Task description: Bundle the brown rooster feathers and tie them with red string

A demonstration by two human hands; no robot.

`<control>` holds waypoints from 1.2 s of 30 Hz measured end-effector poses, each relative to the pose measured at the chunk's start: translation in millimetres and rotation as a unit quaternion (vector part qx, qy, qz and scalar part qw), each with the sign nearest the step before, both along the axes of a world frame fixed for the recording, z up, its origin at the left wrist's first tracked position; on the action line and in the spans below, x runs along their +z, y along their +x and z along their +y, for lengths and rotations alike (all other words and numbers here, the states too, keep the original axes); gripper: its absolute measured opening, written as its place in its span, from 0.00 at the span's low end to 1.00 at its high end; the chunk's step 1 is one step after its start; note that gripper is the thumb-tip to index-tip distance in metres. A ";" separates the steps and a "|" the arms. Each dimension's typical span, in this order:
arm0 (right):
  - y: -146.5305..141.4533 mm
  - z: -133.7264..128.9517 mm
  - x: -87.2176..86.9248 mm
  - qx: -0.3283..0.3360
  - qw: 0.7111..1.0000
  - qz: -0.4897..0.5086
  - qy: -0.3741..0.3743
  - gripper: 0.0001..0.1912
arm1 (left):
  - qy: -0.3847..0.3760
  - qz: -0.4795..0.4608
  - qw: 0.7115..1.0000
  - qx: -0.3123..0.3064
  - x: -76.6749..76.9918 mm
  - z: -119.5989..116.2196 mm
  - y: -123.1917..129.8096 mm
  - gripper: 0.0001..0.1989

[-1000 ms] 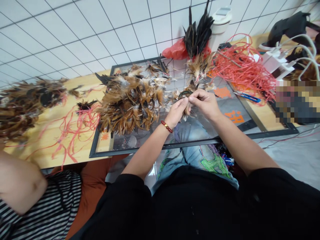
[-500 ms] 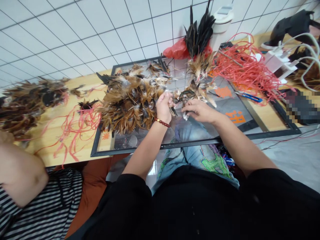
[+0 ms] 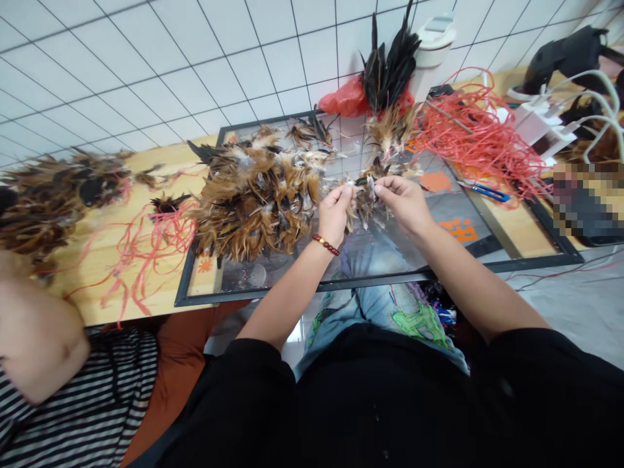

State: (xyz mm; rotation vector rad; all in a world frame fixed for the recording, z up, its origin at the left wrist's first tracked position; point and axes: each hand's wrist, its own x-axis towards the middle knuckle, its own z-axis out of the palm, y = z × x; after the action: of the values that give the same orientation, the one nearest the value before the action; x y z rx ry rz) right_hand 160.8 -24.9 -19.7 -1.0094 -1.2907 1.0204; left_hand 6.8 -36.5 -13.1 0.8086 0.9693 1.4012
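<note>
Over the framed pane, my left hand point(image 3: 336, 211), with a dark red bead bracelet point(image 3: 325, 245) on its wrist, pinches feathers at their pale ends. My right hand point(image 3: 404, 200) is closed, thumb against fingers, on a feather just to the right. Brown and dark feathers point(image 3: 365, 207) hang and lie between and below the two hands; which are held and which rest on the pane I cannot fully tell. Left of my hands spreads a big pile of brown feathers point(image 3: 263, 195). Behind them, loose brown feathers point(image 3: 390, 130) lie near a bunch of long black feathers point(image 3: 390, 65).
A tangle of red plastic string point(image 3: 487, 133) and a blue utility knife point(image 3: 487, 191) lie at right, near white chargers point(image 3: 541, 123). A white-lidded cup point(image 3: 431, 49) stands by the tiled wall. More red string point(image 3: 156, 240) lies at left, where a person's arm point(image 3: 43, 325) rests close by.
Both hands have risen slightly away from my body. My left hand has moved a little right, and my right hand now pinches higher up, with feathers hanging between them.
</note>
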 end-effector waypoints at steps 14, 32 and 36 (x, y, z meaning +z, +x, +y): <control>-25.5 -16.4 -2.2 -0.099 0.965 -0.200 0.138 0.06 | -0.051 -0.084 0.995 -0.034 -0.6 -6.6 14.5 0.06; -1.1 -14.7 12.8 -0.037 0.947 -0.234 0.218 0.26 | -0.086 -0.030 0.982 -0.164 20.0 -18.6 10.6 0.18; -1.1 -14.6 10.4 0.008 0.951 -0.211 0.227 0.26 | -0.082 -0.033 0.981 -0.175 20.6 -19.8 10.7 0.19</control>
State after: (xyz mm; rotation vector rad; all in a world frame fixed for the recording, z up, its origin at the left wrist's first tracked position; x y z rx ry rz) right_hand 159.8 -39.5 -9.3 -0.8793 -1.7872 0.4846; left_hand 17.5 -56.3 7.5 0.7617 0.8332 1.0253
